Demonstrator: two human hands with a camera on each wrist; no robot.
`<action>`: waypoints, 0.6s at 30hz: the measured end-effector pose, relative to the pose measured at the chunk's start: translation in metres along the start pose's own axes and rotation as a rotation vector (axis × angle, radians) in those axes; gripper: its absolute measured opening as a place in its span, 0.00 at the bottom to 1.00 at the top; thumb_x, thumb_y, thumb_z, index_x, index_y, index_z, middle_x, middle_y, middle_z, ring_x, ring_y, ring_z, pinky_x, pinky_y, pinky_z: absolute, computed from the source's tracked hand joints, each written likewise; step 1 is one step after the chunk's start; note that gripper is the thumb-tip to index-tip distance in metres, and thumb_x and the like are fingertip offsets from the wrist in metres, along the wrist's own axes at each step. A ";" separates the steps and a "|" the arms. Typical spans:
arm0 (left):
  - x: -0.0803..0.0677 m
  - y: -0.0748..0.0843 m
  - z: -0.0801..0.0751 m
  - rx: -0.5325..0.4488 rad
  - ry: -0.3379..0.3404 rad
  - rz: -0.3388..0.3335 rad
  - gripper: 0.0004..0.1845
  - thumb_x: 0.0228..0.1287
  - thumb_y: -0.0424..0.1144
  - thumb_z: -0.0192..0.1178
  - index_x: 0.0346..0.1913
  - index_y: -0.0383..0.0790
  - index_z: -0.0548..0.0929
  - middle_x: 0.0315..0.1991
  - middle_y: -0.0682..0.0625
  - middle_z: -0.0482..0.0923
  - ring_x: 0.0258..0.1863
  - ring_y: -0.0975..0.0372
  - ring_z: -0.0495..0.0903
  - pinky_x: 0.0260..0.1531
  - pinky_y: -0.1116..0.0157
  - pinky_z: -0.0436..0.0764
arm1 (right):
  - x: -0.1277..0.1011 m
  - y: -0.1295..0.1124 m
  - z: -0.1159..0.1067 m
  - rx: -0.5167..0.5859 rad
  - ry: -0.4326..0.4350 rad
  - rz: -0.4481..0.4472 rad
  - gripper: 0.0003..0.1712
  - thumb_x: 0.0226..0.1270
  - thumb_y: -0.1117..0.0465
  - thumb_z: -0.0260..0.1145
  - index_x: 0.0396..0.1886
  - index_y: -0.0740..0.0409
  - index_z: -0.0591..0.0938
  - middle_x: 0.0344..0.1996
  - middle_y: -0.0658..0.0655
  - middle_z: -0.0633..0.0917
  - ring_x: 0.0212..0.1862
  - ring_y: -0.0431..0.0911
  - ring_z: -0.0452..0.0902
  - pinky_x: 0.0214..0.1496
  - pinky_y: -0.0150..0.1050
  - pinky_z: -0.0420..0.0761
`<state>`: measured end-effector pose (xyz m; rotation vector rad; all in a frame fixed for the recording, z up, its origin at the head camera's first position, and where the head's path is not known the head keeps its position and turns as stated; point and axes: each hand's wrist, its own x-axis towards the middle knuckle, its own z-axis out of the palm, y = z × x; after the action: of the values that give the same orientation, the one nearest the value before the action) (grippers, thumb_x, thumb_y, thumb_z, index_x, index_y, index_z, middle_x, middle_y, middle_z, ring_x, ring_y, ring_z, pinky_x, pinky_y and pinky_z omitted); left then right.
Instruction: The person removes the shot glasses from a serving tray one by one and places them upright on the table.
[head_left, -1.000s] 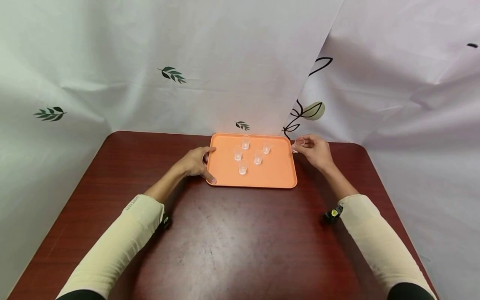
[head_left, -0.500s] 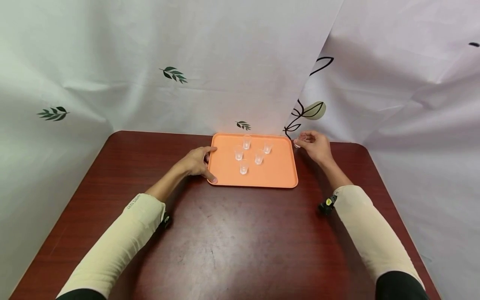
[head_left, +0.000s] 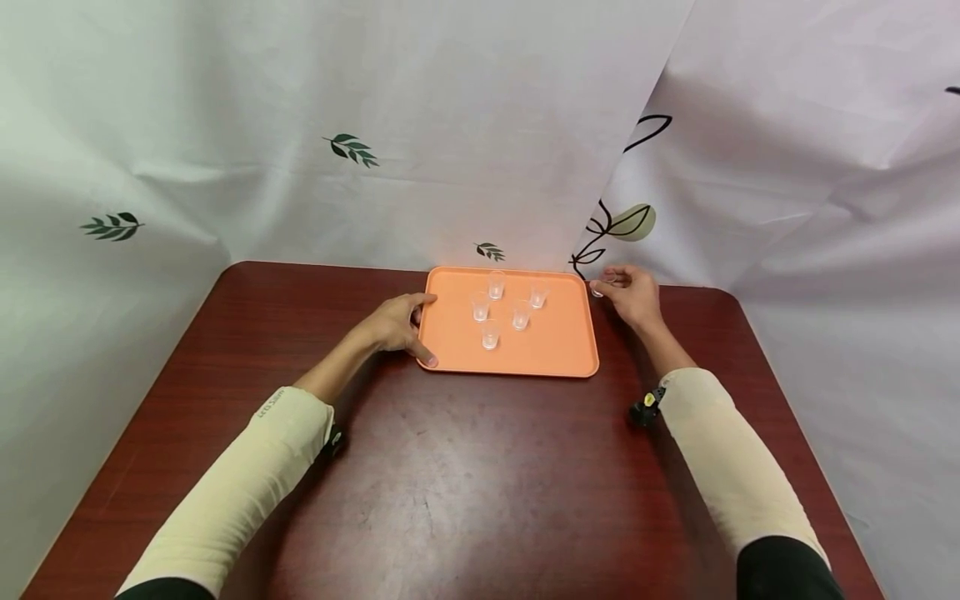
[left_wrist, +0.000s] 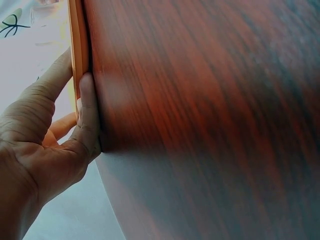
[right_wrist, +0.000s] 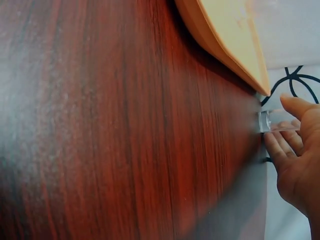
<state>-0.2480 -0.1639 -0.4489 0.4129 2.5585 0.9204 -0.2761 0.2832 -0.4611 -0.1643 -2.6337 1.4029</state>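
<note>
My left hand [head_left: 395,323] grips the orange tray [head_left: 558,348]. My right hand [head_left: 634,297] pinches a clear cup [right_wrist: 265,121] beside it.

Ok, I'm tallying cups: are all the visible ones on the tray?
No, five cups stand on the orange tray, but the right hand holds another cup beyond its right edge.

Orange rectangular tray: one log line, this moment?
Left hand: grips orange rectangular tray, left edge; Right hand: holds clear tapered cup, right of tray; On tray: five upright clear cups
</note>
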 end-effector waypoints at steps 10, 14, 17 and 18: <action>0.023 -0.027 0.008 -0.009 0.021 0.003 0.75 0.28 0.49 1.00 0.87 0.45 0.70 0.52 0.43 0.77 0.48 0.53 0.76 0.53 0.58 0.78 | 0.001 0.002 0.003 0.054 0.023 0.002 0.28 0.75 0.61 0.80 0.68 0.70 0.87 0.61 0.74 0.89 0.41 0.24 0.77 0.46 0.18 0.77; 0.033 -0.038 0.011 -0.014 0.021 -0.002 0.77 0.25 0.51 1.01 0.88 0.45 0.70 0.53 0.42 0.77 0.49 0.51 0.76 0.54 0.55 0.77 | 0.001 0.002 0.003 0.065 0.021 0.003 0.29 0.74 0.61 0.81 0.68 0.71 0.86 0.61 0.74 0.89 0.41 0.24 0.78 0.46 0.18 0.77; 0.038 -0.044 0.014 -0.018 0.026 -0.002 0.79 0.22 0.52 1.01 0.88 0.46 0.70 0.54 0.43 0.77 0.50 0.51 0.77 0.55 0.53 0.77 | 0.000 0.002 0.002 0.054 0.017 0.017 0.30 0.73 0.60 0.81 0.69 0.69 0.86 0.62 0.71 0.89 0.44 0.28 0.80 0.46 0.19 0.77; 0.038 -0.045 0.014 -0.019 0.026 0.001 0.80 0.21 0.53 1.01 0.88 0.46 0.69 0.54 0.43 0.77 0.50 0.51 0.77 0.55 0.53 0.77 | 0.000 0.003 0.002 0.052 0.013 0.022 0.31 0.73 0.59 0.81 0.70 0.69 0.86 0.62 0.71 0.89 0.47 0.32 0.81 0.47 0.20 0.77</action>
<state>-0.2818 -0.1745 -0.4986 0.3996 2.5707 0.9560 -0.2762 0.2833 -0.4647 -0.1964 -2.5897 1.4703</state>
